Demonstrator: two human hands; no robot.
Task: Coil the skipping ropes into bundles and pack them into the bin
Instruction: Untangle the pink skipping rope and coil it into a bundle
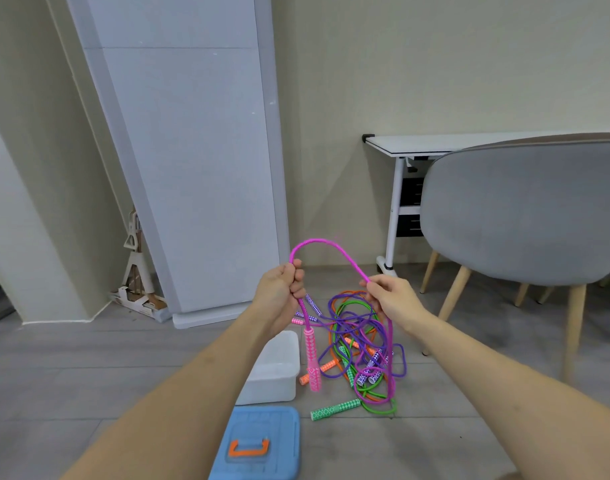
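Left hand (pixel 282 289) gripping braided pink skipping rope (pixel 326 244), right hand (pixel 390 296) pinching its arch, pink patterned handle (pixel 312 358) dangling beside translucent white plastic bin (pixel 279 368)

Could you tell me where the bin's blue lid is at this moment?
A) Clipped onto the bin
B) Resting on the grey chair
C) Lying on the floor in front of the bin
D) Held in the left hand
C: the blue lid lies flat on the floor, nearer the camera than the open white bin.

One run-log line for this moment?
left hand: grips pink rope | right hand: pinches same rope | bin: open, lid off
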